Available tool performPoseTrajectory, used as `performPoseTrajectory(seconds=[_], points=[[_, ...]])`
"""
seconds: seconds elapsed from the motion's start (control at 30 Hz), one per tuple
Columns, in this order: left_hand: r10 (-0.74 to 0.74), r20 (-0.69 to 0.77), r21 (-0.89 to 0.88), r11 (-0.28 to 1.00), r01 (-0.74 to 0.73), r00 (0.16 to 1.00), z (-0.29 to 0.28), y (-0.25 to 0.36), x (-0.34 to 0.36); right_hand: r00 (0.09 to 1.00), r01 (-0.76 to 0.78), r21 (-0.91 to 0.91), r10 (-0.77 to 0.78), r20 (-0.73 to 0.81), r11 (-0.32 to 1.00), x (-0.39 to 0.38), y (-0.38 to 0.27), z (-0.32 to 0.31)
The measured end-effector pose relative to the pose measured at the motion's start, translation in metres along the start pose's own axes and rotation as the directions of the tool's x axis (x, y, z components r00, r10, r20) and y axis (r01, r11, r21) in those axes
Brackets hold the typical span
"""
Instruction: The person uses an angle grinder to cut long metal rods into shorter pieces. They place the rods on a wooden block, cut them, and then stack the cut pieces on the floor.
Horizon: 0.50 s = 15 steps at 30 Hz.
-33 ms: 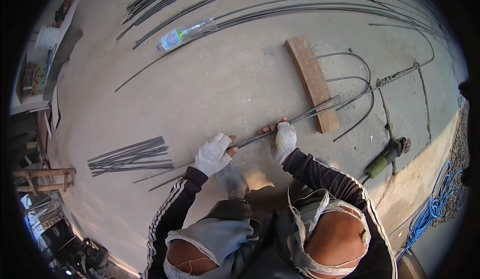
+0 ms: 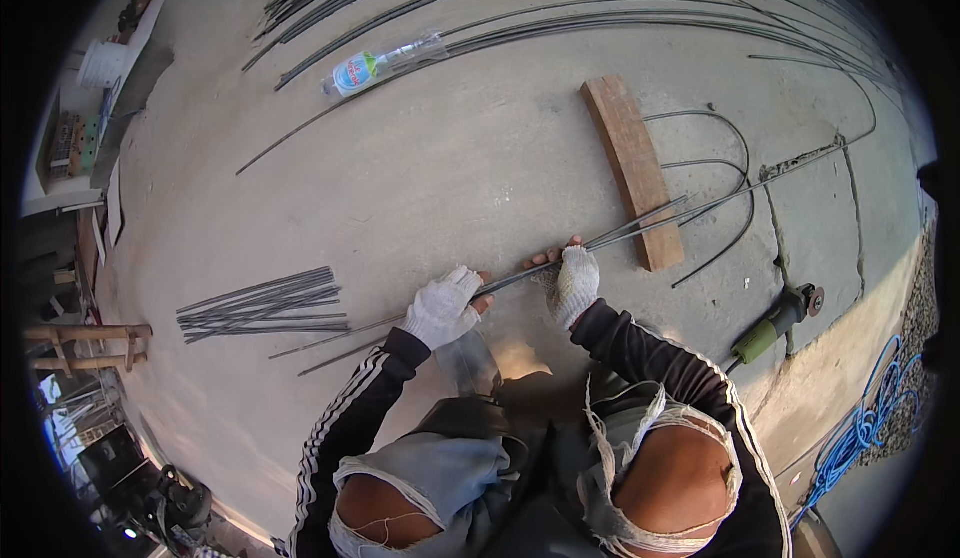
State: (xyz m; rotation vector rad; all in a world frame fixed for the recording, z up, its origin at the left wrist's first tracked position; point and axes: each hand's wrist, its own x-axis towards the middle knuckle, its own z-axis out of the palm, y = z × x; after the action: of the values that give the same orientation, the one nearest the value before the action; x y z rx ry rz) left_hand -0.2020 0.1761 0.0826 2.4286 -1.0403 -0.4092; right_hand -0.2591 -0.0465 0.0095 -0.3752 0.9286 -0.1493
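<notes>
In front of my knees, both hands, in white fingerless gloves, grip a few thin steel rods (image 2: 513, 278) held at a slant. My left hand (image 2: 441, 308) is closed around them, and their cut ends stick out past it to the lower left. Farther along to the right, my right hand (image 2: 575, 286) also has its fingers wrapped round the rods. Beyond that hand the rods pass over the near end of a wooden block (image 2: 630, 168). One long rod runs on toward the far right. Bent U-shaped rods (image 2: 748, 153) lie at the block's right side.
A pile of short cut rods (image 2: 262, 305) lies to the left. Long rods (image 2: 590, 24) stretch across the far floor, with a plastic bottle (image 2: 357, 74) on them. A green angle grinder (image 2: 766, 338) rests at the right, near coiled blue cable (image 2: 850, 446) and a floor edge.
The whole view has shifted slightly. My left hand sits a touch farther right along the rods; my right hand keeps its hold.
</notes>
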Motion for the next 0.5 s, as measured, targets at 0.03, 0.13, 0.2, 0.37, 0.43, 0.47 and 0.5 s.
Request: performPoseTrajectory(seconds=[0.03, 0.13, 0.2, 0.37, 0.43, 0.47, 0.5], points=[[-0.052, 0.116, -0.050, 0.997, 0.058, 0.992, 0.009, 0.009, 0.008, 1.000, -0.007, -0.012, 0.007, 0.012, 1.000, -0.003, -0.002, 0.000], [-0.199, 0.190, -0.051, 0.976, 0.212, 0.961, 0.022, 0.018, 0.017, 0.997, -0.037, 0.021, 0.035, 0.073, 0.999, -0.005, -0.008, -0.005], [-0.182, 0.233, -0.131, 0.968, 0.216, 0.955, 0.019, 0.011, 0.022, 0.990, -0.082, 0.058, 0.074, 0.122, 0.995, -0.002, -0.009, -0.006], [-0.207, 0.319, -0.261, 0.919, 0.295, 0.925, 0.012, -0.003, 0.026, 0.976, -0.078, 0.031, 0.070, 0.208, 0.996, -0.001, -0.012, -0.011], [-0.164, 0.312, -0.227, 0.944, 0.241, 0.936, 0.013, -0.007, 0.029, 0.969, -0.091, 0.034, 0.081, 0.232, 0.995, 0.000, -0.014, -0.013], [-0.149, 0.310, -0.211, 0.952, 0.221, 0.939, 0.014, -0.007, 0.029, 0.969, -0.102, 0.036, 0.091, 0.229, 0.994, 0.001, -0.015, -0.014], [-0.190, 0.275, -0.155, 0.959, 0.238, 0.943, 0.016, -0.003, 0.027, 0.969, -0.079, 0.036, 0.068, 0.236, 0.996, -0.001, -0.015, -0.015]])
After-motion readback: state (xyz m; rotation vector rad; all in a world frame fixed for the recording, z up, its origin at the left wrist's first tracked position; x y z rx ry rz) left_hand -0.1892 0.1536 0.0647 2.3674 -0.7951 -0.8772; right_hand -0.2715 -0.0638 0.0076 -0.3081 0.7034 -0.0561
